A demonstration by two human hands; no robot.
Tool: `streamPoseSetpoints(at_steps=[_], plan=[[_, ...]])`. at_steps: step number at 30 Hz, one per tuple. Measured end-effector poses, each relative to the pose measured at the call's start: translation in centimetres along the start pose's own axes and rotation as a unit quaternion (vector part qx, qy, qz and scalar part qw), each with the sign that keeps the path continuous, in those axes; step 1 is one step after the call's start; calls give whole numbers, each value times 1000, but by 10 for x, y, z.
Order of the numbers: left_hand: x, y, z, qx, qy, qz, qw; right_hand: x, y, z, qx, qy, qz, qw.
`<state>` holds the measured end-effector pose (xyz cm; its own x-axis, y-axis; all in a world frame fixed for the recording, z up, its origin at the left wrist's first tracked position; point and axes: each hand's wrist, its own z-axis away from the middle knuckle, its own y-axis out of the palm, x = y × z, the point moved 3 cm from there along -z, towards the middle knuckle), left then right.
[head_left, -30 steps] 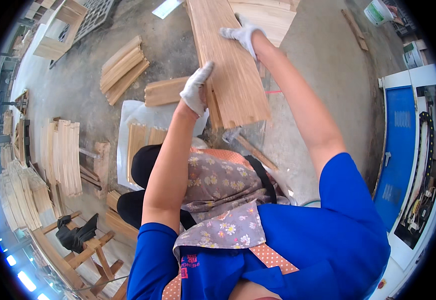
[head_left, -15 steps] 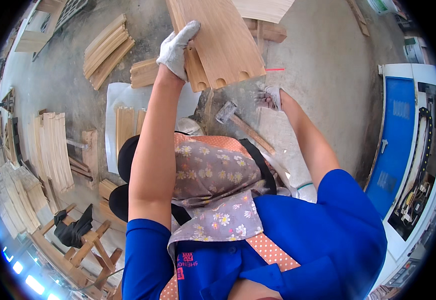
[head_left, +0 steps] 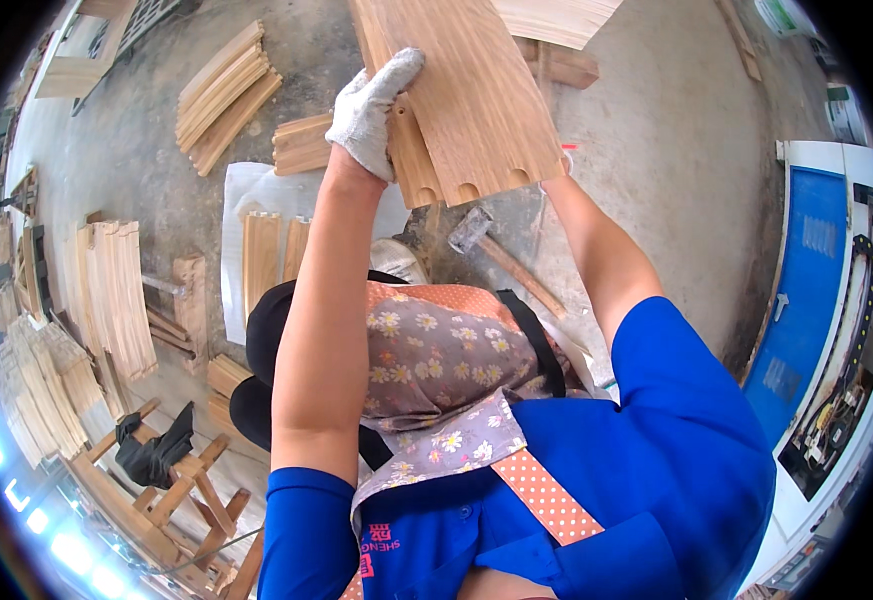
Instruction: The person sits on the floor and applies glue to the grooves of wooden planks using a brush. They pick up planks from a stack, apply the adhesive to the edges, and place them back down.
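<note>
I hold a long wooden board [head_left: 476, 100] with rounded notches along its near end, raised over the concrete floor. My left hand [head_left: 371, 110], in a grey-white work glove, grips the board's left edge, with a narrower strip of wood under it. My right forearm reaches up to the board's near right corner. There my right hand [head_left: 565, 160] is almost wholly hidden behind the wood, and only a sliver of glove shows. A hammer [head_left: 475, 229] lies on the floor just below the board.
Stacks of wooden slats [head_left: 221, 95] and short pieces [head_left: 301, 145] lie on the floor to the left, and two slats rest on a white sheet [head_left: 246, 190]. More slat piles [head_left: 111, 290] and wooden trestles [head_left: 171, 500] stand at the lower left. A blue-and-white machine [head_left: 806, 300] lines the right.
The board has come nearer and lower in view. My right hand left the board's far edge, dipped toward the floor by the hammer, then went behind the near right corner.
</note>
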<state>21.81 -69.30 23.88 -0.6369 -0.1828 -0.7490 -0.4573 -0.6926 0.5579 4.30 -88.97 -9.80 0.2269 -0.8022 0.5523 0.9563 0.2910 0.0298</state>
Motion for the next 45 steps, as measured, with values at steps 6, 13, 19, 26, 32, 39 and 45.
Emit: streamPoseSetpoints(at_steps=[6,13,19,26,32,39,45], plan=[[-2,-6,-2,-15,16,-3,1000,22,7,86,12,-95,-39,995],[-9,1,-5,-22,23,3,1000,22,18,74,48,-127,4,991],[9,-29,-33,14,177,-219,960,-2,-13,2,73,-263,116,955],[8,3,-3,-44,76,-18,996,-5,-36,-37,-16,-321,66,945],[5,3,-1,-68,106,-28,992,4,-40,-60,27,-256,149,955],[-7,39,-18,-46,165,-61,983,8,-30,-33,158,-148,115,970],[7,-25,-30,23,81,-116,990,4,-58,-34,72,-206,197,956]])
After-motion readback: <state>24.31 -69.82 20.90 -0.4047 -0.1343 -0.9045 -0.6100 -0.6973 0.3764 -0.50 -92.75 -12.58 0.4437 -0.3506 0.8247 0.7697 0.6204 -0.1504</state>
